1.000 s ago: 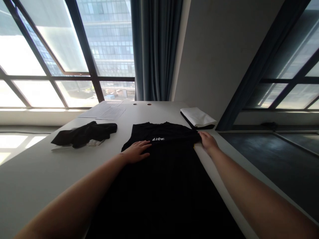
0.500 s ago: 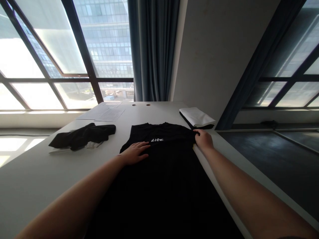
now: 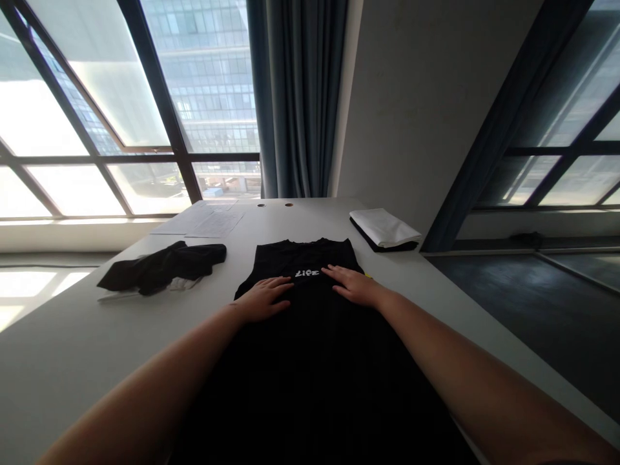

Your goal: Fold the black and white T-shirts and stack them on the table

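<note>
A black garment with small white lettering near its far end lies spread on the white table. My left hand rests flat on its left part, fingers spread, beside the lettering. On the other side of the lettering lies my right hand, also flat with its fingers apart, near the garment's right edge. A bit of yellow shows just beyond the right hand. Neither hand grips anything.
Crumpled dark clothing with something white under it lies at the left. Folded white cloth on black cloth sits at the back right. Paper sheets lie at the back left. Curtain and windows stand behind.
My right hand has let go of the garment's right shoulder and moved left onto its front. That side part is now folded inward. My left hand stays in place.
</note>
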Demonstrator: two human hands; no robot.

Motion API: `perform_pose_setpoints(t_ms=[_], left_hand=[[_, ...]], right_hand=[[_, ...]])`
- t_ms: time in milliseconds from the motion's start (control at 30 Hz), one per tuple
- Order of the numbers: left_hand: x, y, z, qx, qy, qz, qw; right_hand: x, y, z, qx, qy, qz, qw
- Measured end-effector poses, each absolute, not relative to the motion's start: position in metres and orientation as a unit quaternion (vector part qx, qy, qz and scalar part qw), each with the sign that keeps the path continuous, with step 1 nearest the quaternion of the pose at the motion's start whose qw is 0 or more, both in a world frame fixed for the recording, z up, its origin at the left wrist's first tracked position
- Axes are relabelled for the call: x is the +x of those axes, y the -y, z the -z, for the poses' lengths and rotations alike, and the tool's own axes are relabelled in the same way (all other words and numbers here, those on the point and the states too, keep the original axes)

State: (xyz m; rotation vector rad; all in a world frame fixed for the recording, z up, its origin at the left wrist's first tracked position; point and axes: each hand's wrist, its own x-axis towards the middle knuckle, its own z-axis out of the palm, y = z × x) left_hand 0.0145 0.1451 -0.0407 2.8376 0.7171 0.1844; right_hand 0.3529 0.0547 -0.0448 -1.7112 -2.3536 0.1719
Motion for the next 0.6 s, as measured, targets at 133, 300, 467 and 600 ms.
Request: perform_pose_setpoints(t_ms=[133, 300, 467, 600], left_hand=[[0.015, -0.144, 0.038, 0.961, -0.248, -0.057, 0.108], [0.014, -0.146, 0.04, 0.962, -0.245, -0.059, 0.106], [0.012, -0.147, 0.041, 0.962, -0.243, -0.057, 0.109], [0.011, -0.147, 0.039, 0.961, -0.243, -0.054, 0.118]], right_hand=[[0.358, -0.058, 0.054, -0.602, 0.787, -0.094, 0.095], [0.359, -0.053, 0.043, -0.57, 0.801, -0.08, 0.166], [0.398, -0.04, 0.023, -0.624, 0.725, 0.033, 0.29], [0.431, -0.033, 0.026, -0.672, 0.706, -0.055, 0.216]])
